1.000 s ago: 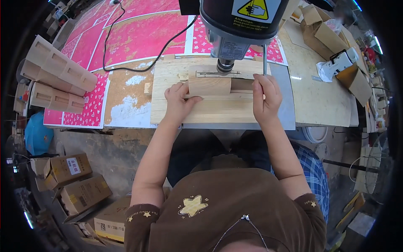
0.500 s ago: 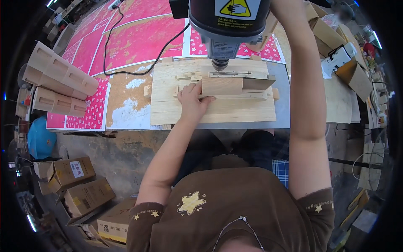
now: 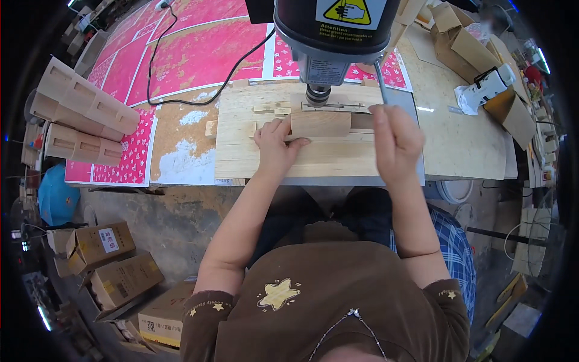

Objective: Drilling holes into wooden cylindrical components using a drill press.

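Note:
My left hand (image 3: pixel 278 140) grips the left end of a pale, rounded wooden piece (image 3: pixel 322 125), its thumb along the near side. The piece lies in a wooden jig on a flat board (image 3: pixel 259 163). Above its far edge stands the chuck (image 3: pixel 318 95) of a dark drill press (image 3: pixel 332 30); any bit below it is hard to make out. My right hand (image 3: pixel 398 142) is closed at the lower end of the metal feed lever (image 3: pixel 382 83), right of the jig. The fingers partly hide the lever's end and the jig's right side.
Several slotted wooden pieces (image 3: pixel 87 111) are stacked at the left on pink patterned sheeting (image 3: pixel 205 45). A black cable (image 3: pixel 181 105) crosses the bench. Open cardboard boxes (image 3: pixel 464 45) and a white bottle-like object (image 3: pixel 491 84) lie at the right; more boxes (image 3: pixel 126 280) stand on the floor.
My right hand has come down from the top right to beside the jig, with the feed lever swung down. The chuck sits slightly lower. My left hand keeps its place on the wooden piece.

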Action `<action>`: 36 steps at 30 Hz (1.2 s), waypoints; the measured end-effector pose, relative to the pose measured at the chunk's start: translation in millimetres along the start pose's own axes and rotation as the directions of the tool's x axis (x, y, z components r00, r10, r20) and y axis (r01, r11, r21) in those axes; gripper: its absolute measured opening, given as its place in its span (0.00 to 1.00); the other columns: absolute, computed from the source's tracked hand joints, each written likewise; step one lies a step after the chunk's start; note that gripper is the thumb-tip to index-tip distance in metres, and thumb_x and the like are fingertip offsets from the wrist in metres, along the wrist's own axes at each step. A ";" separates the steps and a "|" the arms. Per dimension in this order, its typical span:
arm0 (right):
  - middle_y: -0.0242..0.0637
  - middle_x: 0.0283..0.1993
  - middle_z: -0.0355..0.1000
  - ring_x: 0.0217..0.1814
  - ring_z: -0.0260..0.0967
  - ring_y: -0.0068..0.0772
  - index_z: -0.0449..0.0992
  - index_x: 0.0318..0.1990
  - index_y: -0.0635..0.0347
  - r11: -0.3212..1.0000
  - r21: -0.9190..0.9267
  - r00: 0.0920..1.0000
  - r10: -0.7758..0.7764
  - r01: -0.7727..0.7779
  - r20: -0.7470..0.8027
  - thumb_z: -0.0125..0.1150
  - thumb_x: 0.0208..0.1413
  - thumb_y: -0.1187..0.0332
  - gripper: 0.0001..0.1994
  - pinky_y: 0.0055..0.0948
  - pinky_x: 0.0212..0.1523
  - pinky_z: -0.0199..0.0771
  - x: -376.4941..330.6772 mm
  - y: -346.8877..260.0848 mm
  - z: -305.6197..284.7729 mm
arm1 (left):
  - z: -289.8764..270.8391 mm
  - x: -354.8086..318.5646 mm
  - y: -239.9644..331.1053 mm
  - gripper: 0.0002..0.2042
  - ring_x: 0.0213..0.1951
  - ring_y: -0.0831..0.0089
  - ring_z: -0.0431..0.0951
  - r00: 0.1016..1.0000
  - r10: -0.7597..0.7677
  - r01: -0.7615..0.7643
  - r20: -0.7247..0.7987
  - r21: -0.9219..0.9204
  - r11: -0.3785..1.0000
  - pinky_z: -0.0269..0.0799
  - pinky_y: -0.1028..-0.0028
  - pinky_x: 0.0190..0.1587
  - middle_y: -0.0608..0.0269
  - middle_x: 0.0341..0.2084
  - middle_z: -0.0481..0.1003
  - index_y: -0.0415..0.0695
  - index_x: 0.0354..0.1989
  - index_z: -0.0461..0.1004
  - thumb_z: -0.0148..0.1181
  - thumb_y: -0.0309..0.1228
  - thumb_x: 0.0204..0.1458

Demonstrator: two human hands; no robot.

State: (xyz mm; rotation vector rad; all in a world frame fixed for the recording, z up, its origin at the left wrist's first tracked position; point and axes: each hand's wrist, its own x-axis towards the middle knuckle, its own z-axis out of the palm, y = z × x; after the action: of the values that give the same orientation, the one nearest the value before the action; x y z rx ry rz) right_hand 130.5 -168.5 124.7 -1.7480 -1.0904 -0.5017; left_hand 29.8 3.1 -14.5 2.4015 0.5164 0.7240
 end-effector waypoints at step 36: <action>0.39 0.35 0.66 0.38 0.63 0.44 0.70 0.37 0.59 0.931 -0.359 0.906 0.090 0.071 0.413 0.66 0.41 0.65 0.16 0.40 0.39 0.64 -38.2 81.3 -2.6 | -115.5 -22.3 -41.0 0.12 0.25 0.77 0.71 0.986 -0.139 0.166 0.092 -0.463 0.871 0.63 0.81 0.24 0.68 0.23 0.71 0.40 0.27 0.75 0.71 0.27 0.34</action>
State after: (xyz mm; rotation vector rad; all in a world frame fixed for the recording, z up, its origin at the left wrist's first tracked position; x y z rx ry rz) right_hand 180.2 -197.5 55.7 -2.2655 -1.3531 -0.3374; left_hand -64.4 70.5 31.4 1.8975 0.4417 0.6254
